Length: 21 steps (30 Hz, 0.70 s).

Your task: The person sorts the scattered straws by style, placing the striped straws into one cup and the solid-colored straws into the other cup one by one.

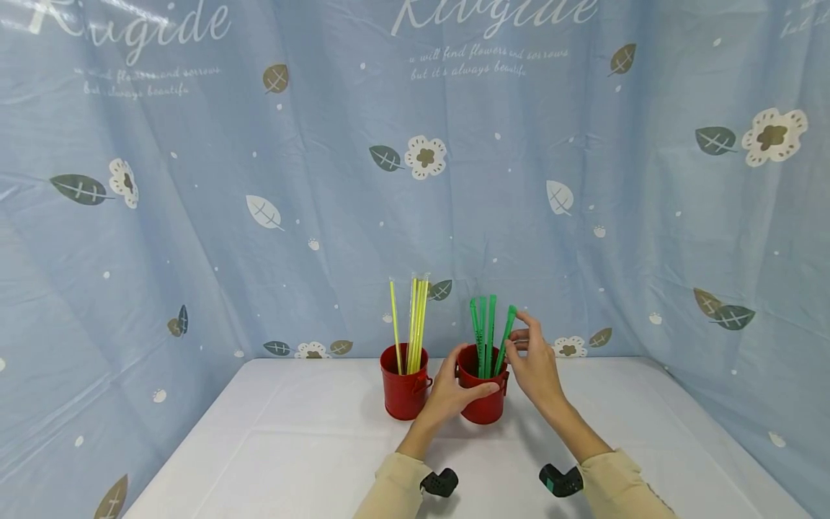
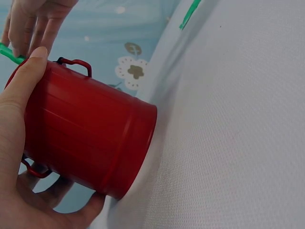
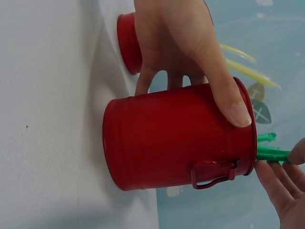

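Note:
My left hand (image 1: 447,393) grips a small red metal bucket (image 2: 90,124) by its side, thumb along the rim and fingers behind. Several green wrapped straws (image 1: 482,335) stand in this bucket. Above its right edge, my right hand (image 1: 534,364) pinches the upper part of one green straw (image 1: 503,340), which leans right with its lower end inside the rim. In the right wrist view, the fingertips (image 3: 267,171) lie against the green straw just above the rim, and the left thumb (image 3: 233,107) presses the bucket's side.
To the left stands a second red bucket (image 1: 403,393) with several yellow straws (image 1: 418,324) upright in it. Both buckets are near the back of a table with a white cloth (image 1: 305,447). A blue patterned curtain (image 1: 363,238) hangs behind. Each wrist wears a small black device (image 1: 441,482).

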Available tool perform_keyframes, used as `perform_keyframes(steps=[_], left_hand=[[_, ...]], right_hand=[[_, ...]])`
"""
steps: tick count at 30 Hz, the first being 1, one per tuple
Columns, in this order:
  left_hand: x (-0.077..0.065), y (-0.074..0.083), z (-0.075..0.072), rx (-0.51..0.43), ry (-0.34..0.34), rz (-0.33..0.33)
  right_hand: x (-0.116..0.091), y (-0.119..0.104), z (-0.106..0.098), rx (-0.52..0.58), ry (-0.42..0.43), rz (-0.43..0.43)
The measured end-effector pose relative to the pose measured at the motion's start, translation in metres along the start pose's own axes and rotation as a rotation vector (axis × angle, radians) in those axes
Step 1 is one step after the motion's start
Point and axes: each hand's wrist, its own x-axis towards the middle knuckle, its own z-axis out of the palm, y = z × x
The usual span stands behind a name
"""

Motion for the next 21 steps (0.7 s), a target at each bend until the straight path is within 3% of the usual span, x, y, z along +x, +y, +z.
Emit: perform_keyframes(steps=[21], left_hand=[[-0.002, 0.003, 0.0, -0.019, -0.004, -0.001]], right_hand=[[-0.01, 0.01, -0.008, 0.043, 0.012, 0.046]])
